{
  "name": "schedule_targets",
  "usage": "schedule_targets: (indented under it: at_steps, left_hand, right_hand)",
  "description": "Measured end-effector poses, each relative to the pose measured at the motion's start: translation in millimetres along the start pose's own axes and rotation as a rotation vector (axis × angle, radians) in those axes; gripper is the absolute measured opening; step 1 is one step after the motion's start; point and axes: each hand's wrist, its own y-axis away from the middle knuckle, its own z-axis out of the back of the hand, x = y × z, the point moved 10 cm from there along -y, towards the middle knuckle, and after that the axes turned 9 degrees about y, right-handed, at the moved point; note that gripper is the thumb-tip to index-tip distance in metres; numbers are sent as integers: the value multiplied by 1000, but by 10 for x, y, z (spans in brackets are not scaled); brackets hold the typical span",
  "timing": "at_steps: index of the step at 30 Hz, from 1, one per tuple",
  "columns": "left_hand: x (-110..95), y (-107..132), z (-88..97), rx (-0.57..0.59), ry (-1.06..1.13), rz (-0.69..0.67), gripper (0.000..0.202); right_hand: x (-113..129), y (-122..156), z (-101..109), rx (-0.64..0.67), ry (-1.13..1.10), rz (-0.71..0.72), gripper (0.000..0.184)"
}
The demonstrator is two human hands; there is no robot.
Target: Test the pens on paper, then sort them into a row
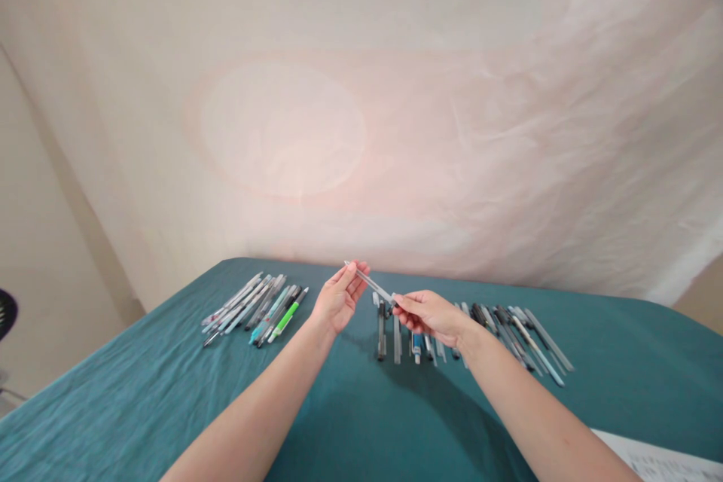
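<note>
Both my hands hold one thin clear pen [370,283] above the teal tablecloth [350,422]. My left hand [339,300] pinches its far end with the fingers curled. My right hand [430,315] grips its near end between thumb and fingers. A group of several pens [257,307], one with a green barrel, lies to the left of my left hand. A longer row of several grey, black and blue pens [508,335] lies under and to the right of my right hand.
A pale wrinkled sheet [395,113] hangs behind the table. A white paper [660,459] lies at the table's near right corner. A dark round object [7,312] shows at the left edge.
</note>
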Motion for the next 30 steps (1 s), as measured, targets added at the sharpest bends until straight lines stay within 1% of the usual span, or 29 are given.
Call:
schedule_targets:
  at_steps: [5, 7, 10, 13, 15, 18, 20, 22, 25, 28, 30]
  left_hand:
    - [-39, 4, 19, -33, 26, -20, 14]
    - [-47, 3, 19, -34, 25, -24, 13]
    - [-45, 6, 3, -17, 22, -27, 13]
    - [-24, 15, 3, -16, 22, -24, 12]
    - [-8, 18, 7, -18, 27, -21, 11]
    - [15, 20, 5, -10, 35, -15, 11]
    - [25, 20, 7, -7, 36, -13, 11]
    - [32, 20, 12, -9, 38, -13, 11]
    - [41, 20, 28, -18, 44, -14, 10]
    - [57, 13, 50, -30, 42, -12, 10]
    - [61, 6, 65, -37, 43, -13, 9]
  right_hand:
    - [61, 37, -95, 86, -36, 30, 34]
    - [89, 47, -113, 100, -29, 50, 32]
    - [110, 46, -57, 50, -4, 70, 27]
    - [124, 51, 16, -7, 36, 85, 25]
    - [109, 56, 25, -3, 58, 70, 27]
    - [39, 54, -22, 59, 62, 5, 37]
    - [21, 47, -39, 78, 65, -8, 41]
    - [43, 36, -23, 60, 82, 17, 40]
    - [87, 34, 36, -1, 114, 56, 36]
    - [95, 48, 83, -39, 136, 50, 35]
    - [67, 53, 70, -17, 136, 19, 36]
